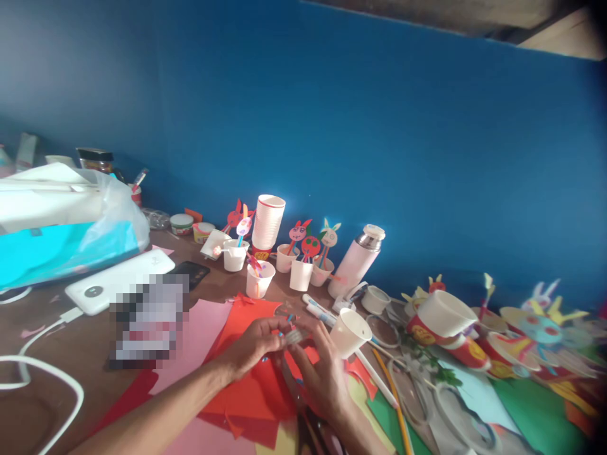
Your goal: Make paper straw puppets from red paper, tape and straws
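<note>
My left hand [258, 347] and my right hand [325, 373] meet over red-orange paper [253, 392]. The fingertips of my left hand are pinched together, with a small bit of blue showing at them. Between the two hands is a small pale, shiny piece [293, 337], too blurred to name. The fingers of my right hand curl towards it, partly hiding what they grip. A dark object, perhaps scissors, lies partly hidden under my right hand. A white paper cup [351, 333] stands just beyond my right hand.
Behind the hands stand several paper cups [260, 280] with paper faces, a cup stack [269, 221] and a pink thermos [355, 262]. Left are a blurred-out phone [152, 322], a white power bank [121, 281] and a bag [71, 246]. Right are a yellow pencil [391, 395], tape rolls and more decorated cups.
</note>
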Tool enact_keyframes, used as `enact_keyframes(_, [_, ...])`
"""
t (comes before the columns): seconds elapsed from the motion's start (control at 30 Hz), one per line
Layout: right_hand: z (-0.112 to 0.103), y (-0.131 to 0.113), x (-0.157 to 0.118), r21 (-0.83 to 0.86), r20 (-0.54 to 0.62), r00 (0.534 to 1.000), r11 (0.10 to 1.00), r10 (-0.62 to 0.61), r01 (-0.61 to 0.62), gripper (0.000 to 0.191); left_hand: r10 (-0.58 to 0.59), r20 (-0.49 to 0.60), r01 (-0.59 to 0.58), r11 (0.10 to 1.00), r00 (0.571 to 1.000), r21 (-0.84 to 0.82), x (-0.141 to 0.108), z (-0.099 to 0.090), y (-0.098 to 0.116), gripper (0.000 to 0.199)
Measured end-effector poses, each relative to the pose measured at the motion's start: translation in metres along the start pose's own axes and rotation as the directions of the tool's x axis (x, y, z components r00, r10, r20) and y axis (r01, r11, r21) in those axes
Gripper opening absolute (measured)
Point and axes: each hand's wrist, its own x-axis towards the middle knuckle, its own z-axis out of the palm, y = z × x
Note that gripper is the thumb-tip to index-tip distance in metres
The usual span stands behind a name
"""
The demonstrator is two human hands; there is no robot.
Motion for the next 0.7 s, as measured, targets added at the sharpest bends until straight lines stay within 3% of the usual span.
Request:
enact_keyframes(0.13, [0.000,-0.005,-0.001,0.131,-0.021,0.995,0.987,0.102,-0.098,0.024,0.010,-0.004,-0.010,0.999,1.000,-0.040,0.003,-0.002,-0.001,0.019])
enact_keyframes(0.27, [0.001,-0.005,-0.001,0.397,0.009,0.976,0.895,0.217,-0.203,0.022,0.028,0.027,-0.027,0.999,0.999,-0.047,0.002,-0.003,-0.001,0.029])
enact_keyframes(0.4, [0.009,0.003,-0.001,0.751,0.065,0.936,0.601,0.347,-0.275,0.026,0.091,0.052,-0.090,0.996,0.995,-0.014,0.000,-0.003,-0.001,0.039])
enact_keyframes(0.47, [0.015,0.007,0.000,0.858,0.098,0.909,0.429,0.404,-0.283,0.024,0.132,0.040,-0.133,0.991,0.990,0.012,-0.001,-0.001,-0.001,0.037])
enact_keyframes(0.53, [0.019,0.009,0.000,0.904,0.104,0.888,0.330,0.448,-0.273,0.026,0.151,0.032,-0.152,0.988,0.988,0.031,-0.001,0.001,0.000,0.036])
enact_keyframes(0.6, [0.020,0.010,0.000,0.900,0.118,0.874,0.322,0.471,-0.295,0.032,0.155,0.021,-0.156,0.987,0.988,0.038,-0.001,0.002,-0.001,0.036])
enact_keyframes(0.7, [0.019,0.011,-0.002,0.809,0.086,0.879,0.482,0.470,-0.337,0.039,0.153,0.037,-0.155,0.987,0.987,0.033,0.000,0.000,-0.005,0.036])
